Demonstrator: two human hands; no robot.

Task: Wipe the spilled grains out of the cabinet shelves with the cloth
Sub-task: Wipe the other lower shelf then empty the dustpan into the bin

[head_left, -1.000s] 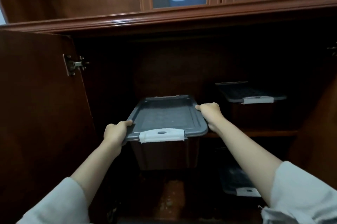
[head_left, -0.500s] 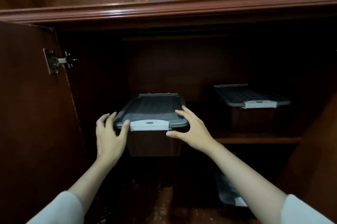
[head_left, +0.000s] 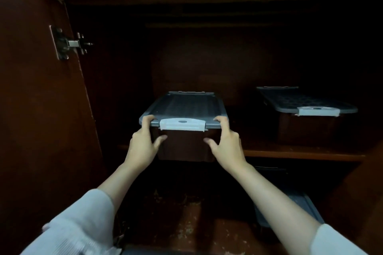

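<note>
Centre frame: box (head_left: 182,109), grey lid, white latch (head_left: 182,124) at front. Left hand (head_left: 143,142) grips the box's front-left corner, fingers curled over the lid edge, thumb on the dark front wall. Right hand (head_left: 226,142) grips the front-right corner the same way, fingers over the lid, thumb on the front wall. Both hands grasp the box. The box is at the front edge of the shelf (head_left: 300,154), with its front end past the edge; cannot tell if it rests there or is lifted.

Right of frame: second box (head_left: 306,107) on the same shelf, lid on, well apart from the first. Lower right: third box (head_left: 306,203), lid partly hidden by the right forearm, on the level below.

Grains (head_left: 186,229): pale specks scattered on the cabinet's bottom board, lower centre, between the forearms.

Left of frame: open door (head_left: 41,109), hinge (head_left: 66,44) at upper left. White sleeves (head_left: 83,223) at the bottom corners.
</note>
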